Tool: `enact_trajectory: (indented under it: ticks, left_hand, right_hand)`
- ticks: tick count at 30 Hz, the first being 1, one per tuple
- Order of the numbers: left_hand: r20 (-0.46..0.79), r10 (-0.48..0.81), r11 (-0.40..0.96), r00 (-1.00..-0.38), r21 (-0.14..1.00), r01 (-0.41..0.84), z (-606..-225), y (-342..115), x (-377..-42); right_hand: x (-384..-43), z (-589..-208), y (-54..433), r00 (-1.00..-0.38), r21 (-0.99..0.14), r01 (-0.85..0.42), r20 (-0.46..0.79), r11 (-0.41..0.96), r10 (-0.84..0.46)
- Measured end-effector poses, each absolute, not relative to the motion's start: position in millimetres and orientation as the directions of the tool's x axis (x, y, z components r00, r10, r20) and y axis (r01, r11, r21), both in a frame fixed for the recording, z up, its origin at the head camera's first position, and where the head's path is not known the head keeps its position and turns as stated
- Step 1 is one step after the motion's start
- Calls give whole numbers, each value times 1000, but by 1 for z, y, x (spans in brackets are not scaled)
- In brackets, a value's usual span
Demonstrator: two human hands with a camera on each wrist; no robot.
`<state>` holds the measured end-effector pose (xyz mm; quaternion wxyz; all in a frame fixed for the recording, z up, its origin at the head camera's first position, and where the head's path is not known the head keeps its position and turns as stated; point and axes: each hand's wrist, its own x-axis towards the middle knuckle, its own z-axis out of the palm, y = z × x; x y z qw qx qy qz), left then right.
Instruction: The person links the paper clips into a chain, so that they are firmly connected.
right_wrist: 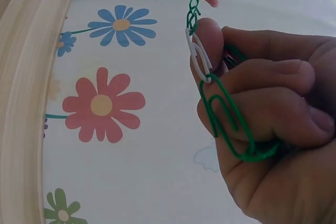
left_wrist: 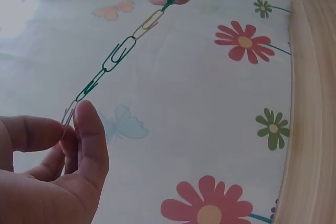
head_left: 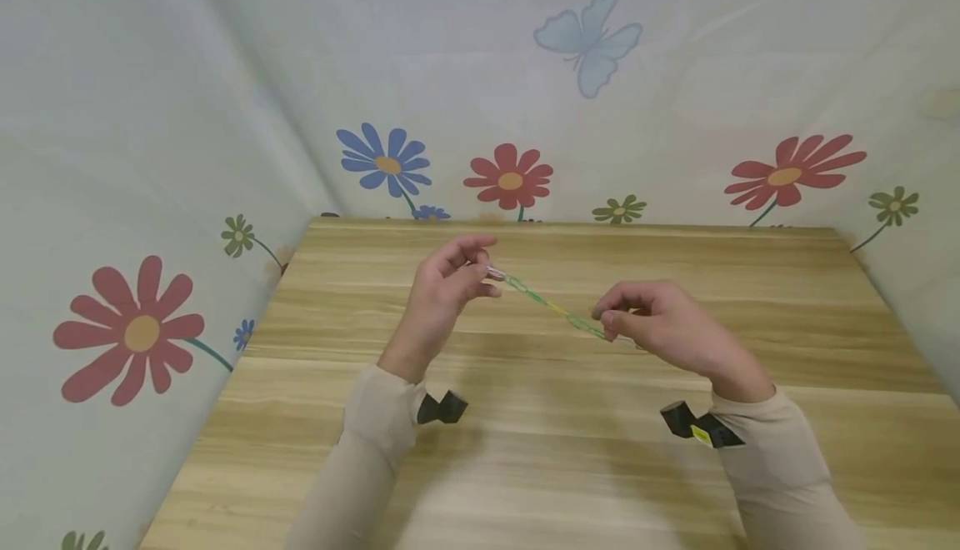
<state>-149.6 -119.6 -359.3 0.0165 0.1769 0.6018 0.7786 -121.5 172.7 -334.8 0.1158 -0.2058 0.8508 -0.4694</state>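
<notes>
A chain of linked paper clips (head_left: 557, 308) stretches slantwise between the two hands above the table. My left hand (head_left: 446, 292) pinches a pale clip (left_wrist: 67, 115) at its end between thumb and fingers. From there run green clips (left_wrist: 119, 53), a yellow clip (left_wrist: 149, 23) and more green ones up to my right hand (head_left: 667, 325). In the right wrist view, the right thumb and fingers grip the chain near a white clip (right_wrist: 200, 59). A green clip (right_wrist: 229, 119) hangs from it against the curled fingers. Another dark green clip (right_wrist: 234, 54) shows partly behind the fingers.
Below the hands lies a wood-grain table (head_left: 540, 467). A pale curtain (head_left: 450, 50) printed with flowers and a butterfly hangs behind and at the sides. Small black cameras (head_left: 442, 407) are strapped to both sleeved wrists.
</notes>
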Motion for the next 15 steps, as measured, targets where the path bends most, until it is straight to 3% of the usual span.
enact_trajectory:
  ticks: [6,15]
  left_hand:
    - [278,199,-352,-940,915,196,-357,-112,-148]
    - [389,308,-128,-868,921,367,-345,-90,-135]
  right_hand:
    - [-123,-336,165,-903,-871,-239,37,430,-428]
    - [-114,-331,149,-896,-877,-345,201,335,-396]
